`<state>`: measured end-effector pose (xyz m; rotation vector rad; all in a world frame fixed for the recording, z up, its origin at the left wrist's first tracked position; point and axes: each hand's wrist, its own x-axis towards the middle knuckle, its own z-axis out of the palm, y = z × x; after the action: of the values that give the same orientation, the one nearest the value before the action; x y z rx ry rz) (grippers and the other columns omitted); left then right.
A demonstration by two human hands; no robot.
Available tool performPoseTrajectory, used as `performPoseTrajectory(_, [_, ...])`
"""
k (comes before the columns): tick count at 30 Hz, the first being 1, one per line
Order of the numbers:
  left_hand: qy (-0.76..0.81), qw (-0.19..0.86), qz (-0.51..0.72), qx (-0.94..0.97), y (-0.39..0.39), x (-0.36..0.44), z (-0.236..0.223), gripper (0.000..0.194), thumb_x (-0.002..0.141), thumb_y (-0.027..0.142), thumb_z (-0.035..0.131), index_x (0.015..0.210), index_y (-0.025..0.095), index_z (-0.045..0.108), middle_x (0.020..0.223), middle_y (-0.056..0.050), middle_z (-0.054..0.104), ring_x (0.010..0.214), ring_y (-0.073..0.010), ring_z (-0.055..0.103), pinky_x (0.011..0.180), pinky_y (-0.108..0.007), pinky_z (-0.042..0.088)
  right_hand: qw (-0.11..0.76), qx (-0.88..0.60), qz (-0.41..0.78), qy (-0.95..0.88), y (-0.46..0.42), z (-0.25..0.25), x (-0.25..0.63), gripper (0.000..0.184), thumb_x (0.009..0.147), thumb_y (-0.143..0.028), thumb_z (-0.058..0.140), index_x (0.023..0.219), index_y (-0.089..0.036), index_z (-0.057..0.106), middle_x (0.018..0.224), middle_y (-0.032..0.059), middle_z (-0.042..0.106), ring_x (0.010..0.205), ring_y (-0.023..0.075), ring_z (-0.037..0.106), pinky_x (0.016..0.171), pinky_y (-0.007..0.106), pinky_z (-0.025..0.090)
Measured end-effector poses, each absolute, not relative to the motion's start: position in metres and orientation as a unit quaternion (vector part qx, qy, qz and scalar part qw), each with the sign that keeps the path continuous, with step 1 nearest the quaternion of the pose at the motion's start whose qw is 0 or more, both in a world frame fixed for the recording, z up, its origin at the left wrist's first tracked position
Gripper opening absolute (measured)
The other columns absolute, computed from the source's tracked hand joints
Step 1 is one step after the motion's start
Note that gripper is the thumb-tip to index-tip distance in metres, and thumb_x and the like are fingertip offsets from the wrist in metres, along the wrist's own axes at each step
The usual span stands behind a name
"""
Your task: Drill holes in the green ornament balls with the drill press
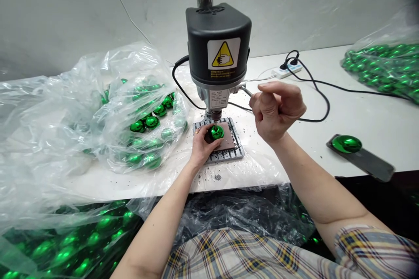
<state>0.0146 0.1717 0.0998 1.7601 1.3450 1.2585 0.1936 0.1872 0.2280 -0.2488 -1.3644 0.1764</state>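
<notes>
A small bench drill press (218,48) stands in front of me, its bit pointing down at a shiny green ball (217,132). My left hand (203,141) grips that ball from the left, thumb and fingers around it, on a brownish pad (230,139) over the slotted metal base (241,153). The bit's tip meets or nearly meets the ball's top; I cannot tell which. Raised to the right of the machine, my right hand (278,107) is closed around the end of the feed lever (246,91), whose tip is hidden by the fingers.
Left of the drill lies a clear plastic bag (108,96) with several green balls (152,122). Another full bag (386,67) sits at the back right. A power strip (288,69) with black cords lies behind my right hand. A phone (373,163) bears a green ball (347,143). Dark shavings litter the table.
</notes>
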Motion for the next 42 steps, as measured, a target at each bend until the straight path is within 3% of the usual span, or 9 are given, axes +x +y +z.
performPoseTrajectory(5, [0.503, 0.287, 0.472, 0.664, 0.169, 0.013, 0.103, 0.055, 0.073, 0.032, 0.086, 0.123, 0.021, 0.067, 0.11, -0.009, 0.068, 0.108, -0.0277, 0.063, 0.096, -0.042, 0.051, 0.739, -0.095, 0.02, -0.666, 0.187, 0.218, 0.195, 0.028, 0.095, -0.024, 0.064, 0.118, -0.036, 0.074, 0.066, -0.0035, 0.066, 0.034, 0.0064, 0.039, 0.033, 0.024, 0.032])
performPoseTrajectory(11, [0.504, 0.302, 0.478, 0.654, 0.171, 0.014, 0.102, 0.054, 0.072, 0.031, 0.086, 0.122, 0.022, 0.066, 0.112, -0.01, 0.067, 0.106, -0.0272, 0.064, 0.094, -0.042, 0.052, 0.784, -0.143, 0.15, -0.584, 0.194, 0.282, 0.186, 0.012, 0.092, -0.029, 0.07, 0.1, -0.034, 0.078, 0.066, -0.0031, 0.059, 0.034, 0.0045, 0.032, 0.028, 0.025, 0.02])
performPoseTrajectory(15, [0.494, 0.343, 0.518, 0.608, 0.163, 0.012, 0.103, 0.05, 0.074, 0.033, 0.084, 0.117, 0.02, 0.063, 0.108, -0.008, 0.069, 0.098, -0.0227, 0.066, 0.088, -0.037, 0.053, 0.747, -0.202, 0.275, -0.57, 0.214, 0.317, 0.186, 0.004, 0.089, -0.029, 0.071, 0.088, -0.028, 0.074, 0.047, -0.0068, 0.036, 0.033, 0.0077, 0.027, 0.026, 0.024, 0.018])
performPoseTrajectory(18, [0.508, 0.348, 0.559, 0.555, 0.145, 0.005, 0.109, 0.047, 0.076, 0.036, 0.081, 0.116, 0.02, 0.061, 0.106, -0.007, 0.069, 0.093, -0.0192, 0.066, 0.084, -0.032, 0.053, 0.745, -0.23, 0.315, -0.541, 0.221, 0.324, 0.184, 0.005, 0.087, -0.021, 0.068, 0.083, -0.024, 0.07, 0.043, -0.0081, 0.031, 0.032, 0.0075, 0.022, 0.025, 0.023, 0.012])
performPoseTrajectory(24, [0.476, 0.537, 0.557, 0.418, 0.094, -0.01, 0.129, 0.055, 0.081, 0.046, 0.075, 0.128, 0.022, 0.058, 0.119, -0.01, 0.069, 0.102, -0.0214, 0.067, 0.087, -0.034, 0.054, 0.779, -0.22, 0.277, -0.518, 0.224, 0.323, 0.176, 0.017, 0.083, -0.007, 0.064, 0.074, -0.021, 0.067, 0.04, -0.0096, 0.031, 0.029, 0.0061, 0.019, 0.023, 0.023, 0.009])
performPoseTrajectory(29, [0.413, 0.673, 0.329, 0.518, 0.038, -0.016, 0.131, 0.049, 0.08, 0.041, 0.078, 0.122, 0.022, 0.064, 0.116, -0.01, 0.069, 0.1, -0.0231, 0.067, 0.087, -0.038, 0.055, 0.778, -0.224, 0.224, -0.542, 0.227, 0.322, 0.178, 0.026, 0.09, -0.002, 0.053, 0.077, -0.021, 0.066, 0.045, -0.0073, 0.034, 0.032, 0.0068, 0.022, 0.024, 0.022, 0.015])
performPoseTrajectory(33, [0.4, 0.539, 0.164, 0.723, -0.003, -0.016, 0.104, 0.04, 0.085, 0.032, 0.073, 0.124, 0.024, 0.067, 0.126, -0.011, 0.063, 0.118, -0.0275, 0.06, 0.106, -0.044, 0.048, 0.766, -0.212, 0.242, -0.556, 0.226, 0.319, 0.181, 0.024, 0.089, -0.005, 0.056, 0.078, -0.022, 0.068, 0.046, -0.0065, 0.037, 0.033, 0.0075, 0.023, 0.024, 0.023, 0.016])
performPoseTrajectory(38, [0.53, 0.374, 0.058, 0.759, -0.018, -0.011, 0.046, 0.046, 0.096, 0.019, 0.049, 0.141, 0.027, 0.056, 0.153, -0.014, 0.045, 0.144, -0.0339, 0.04, 0.119, -0.052, 0.035, 0.777, -0.171, 0.263, -0.546, 0.225, 0.317, 0.18, 0.008, 0.08, -0.024, 0.078, 0.078, -0.021, 0.071, 0.043, -0.008, 0.035, 0.031, 0.0066, 0.021, 0.025, 0.025, 0.011])
performPoseTrajectory(42, [0.655, 0.384, -0.053, 0.649, -0.014, -0.003, 0.025, 0.06, 0.096, 0.027, 0.053, 0.153, 0.016, 0.042, 0.156, -0.024, 0.042, 0.137, -0.037, 0.052, 0.112, -0.047, 0.044, 0.783, -0.159, 0.282, -0.53, 0.229, 0.315, 0.18, 0.022, 0.071, -0.034, 0.088, 0.075, -0.019, 0.074, 0.042, -0.0085, 0.033, 0.029, 0.0035, 0.021, 0.026, 0.023, 0.005])
